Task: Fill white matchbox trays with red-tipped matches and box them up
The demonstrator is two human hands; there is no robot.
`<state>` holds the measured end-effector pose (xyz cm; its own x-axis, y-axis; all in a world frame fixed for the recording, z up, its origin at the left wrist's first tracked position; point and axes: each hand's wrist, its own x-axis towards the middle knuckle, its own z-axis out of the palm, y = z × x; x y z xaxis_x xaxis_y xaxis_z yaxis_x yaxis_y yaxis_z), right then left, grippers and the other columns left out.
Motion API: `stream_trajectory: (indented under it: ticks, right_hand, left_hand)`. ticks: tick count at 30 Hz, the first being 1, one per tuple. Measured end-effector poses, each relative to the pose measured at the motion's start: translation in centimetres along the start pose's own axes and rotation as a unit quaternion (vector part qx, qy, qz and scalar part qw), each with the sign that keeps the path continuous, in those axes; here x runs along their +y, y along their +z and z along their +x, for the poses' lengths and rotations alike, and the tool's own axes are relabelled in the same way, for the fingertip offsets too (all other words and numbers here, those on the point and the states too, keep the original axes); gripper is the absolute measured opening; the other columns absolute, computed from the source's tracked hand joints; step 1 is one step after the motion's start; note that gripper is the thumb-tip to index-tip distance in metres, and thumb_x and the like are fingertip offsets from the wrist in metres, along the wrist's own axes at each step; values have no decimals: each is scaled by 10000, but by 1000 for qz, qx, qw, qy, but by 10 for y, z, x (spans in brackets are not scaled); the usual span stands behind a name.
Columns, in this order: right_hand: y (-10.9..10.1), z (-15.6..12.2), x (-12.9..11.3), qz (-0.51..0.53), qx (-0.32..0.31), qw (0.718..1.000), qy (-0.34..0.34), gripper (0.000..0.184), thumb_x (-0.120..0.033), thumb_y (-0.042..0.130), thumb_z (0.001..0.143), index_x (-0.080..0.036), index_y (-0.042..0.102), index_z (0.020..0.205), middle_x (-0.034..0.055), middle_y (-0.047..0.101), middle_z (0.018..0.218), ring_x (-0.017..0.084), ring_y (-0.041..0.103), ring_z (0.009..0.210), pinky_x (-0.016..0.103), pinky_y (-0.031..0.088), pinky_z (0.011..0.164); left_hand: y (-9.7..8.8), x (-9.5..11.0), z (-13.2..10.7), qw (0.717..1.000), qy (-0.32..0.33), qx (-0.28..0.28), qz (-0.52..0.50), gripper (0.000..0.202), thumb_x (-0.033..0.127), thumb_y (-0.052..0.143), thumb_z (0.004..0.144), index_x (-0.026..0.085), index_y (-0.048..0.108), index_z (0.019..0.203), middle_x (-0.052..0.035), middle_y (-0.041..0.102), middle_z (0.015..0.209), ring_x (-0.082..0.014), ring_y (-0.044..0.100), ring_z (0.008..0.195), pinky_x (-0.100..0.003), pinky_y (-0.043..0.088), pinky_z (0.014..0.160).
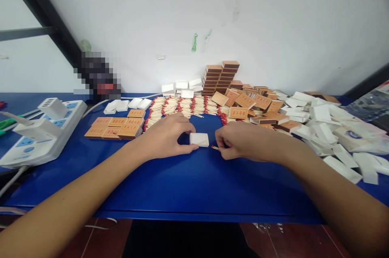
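Between thumb and fingers my left hand grips a small white matchbox tray on the blue table. Just right of the tray, my right hand is closed in a pinch on a match, its red head pointing toward the tray. Behind both hands lie rows of red-tipped matches. Next to my left forearm sits a group of orange matchbox covers laid flat.
A tall stack of matchboxes stands against the wall. Loose matchbox covers and white trays are heaped at the right. On the left is a white power strip with plugs and cables. The blue table's front edge runs close to me.
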<state>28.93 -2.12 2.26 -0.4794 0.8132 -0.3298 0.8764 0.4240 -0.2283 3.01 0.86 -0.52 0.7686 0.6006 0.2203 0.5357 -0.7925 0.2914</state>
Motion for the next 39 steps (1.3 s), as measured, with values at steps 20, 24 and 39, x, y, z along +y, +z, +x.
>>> stream_trajectory:
  ticks: [20, 24, 39]
  right_hand:
    - [-11, 5, 9, 31, 168, 984, -58, 288, -448, 595, 1004, -229, 713, 857, 9, 638, 710, 160, 529, 634, 320, 321, 622]
    - [-31, -10, 21, 10, 85, 996, 37, 222, -402, 673, 926, -233, 740, 800, 30, 671, 717, 175, 563, 614, 331, 356, 588]
    - [-27, -3, 34, 18, -22, 996, 86, 81, -189, 740, 798, -240, 802, 808, 33, 763, 779, 210, 674, 682, 324, 436, 608]
  left_hand:
    - [4, 1, -1, 1000, 25, 14, -5, 263, 392, 777, 948, 176, 766, 1098, -58, 722, 971, -240, 655, 954, -375, 488, 877]
    - [1, -2, -1, 1000, 16, 10, 3, 258, 392, 770, 955, 184, 770, 1107, -65, 734, 992, -249, 663, 974, -382, 488, 883]
    - [1, -2, -1, 1000, 12, 4, 16, 272, 386, 784, 946, 170, 775, 1110, -66, 735, 990, -247, 663, 963, -386, 494, 873]
